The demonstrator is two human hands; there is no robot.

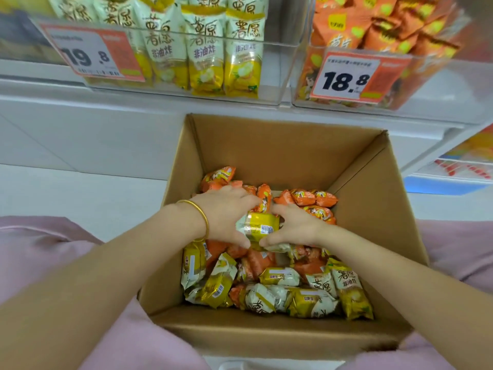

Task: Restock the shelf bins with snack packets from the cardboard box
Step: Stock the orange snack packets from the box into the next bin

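An open cardboard box [373, 209] stands in front of me, holding several yellow-and-white and orange snack packets. Both hands are inside it. My left hand [224, 212], with a gold bangle on the wrist, and my right hand [296, 225] curl round a yellow packet [258, 227] from either side, above the pile. Above the box, a clear shelf bin [277, 73] holds upright yellow-and-white packets, and a second clear bin [416, 84] to its right holds orange packets.
Price tags reading 19.8 [93, 53] and 18.8 [346, 76] hang on the bin fronts. A white shelf ledge [80, 108] runs below the bins. Pink fabric [40, 236] lies on both sides of the box. Another coloured display [458, 166] is at the right.
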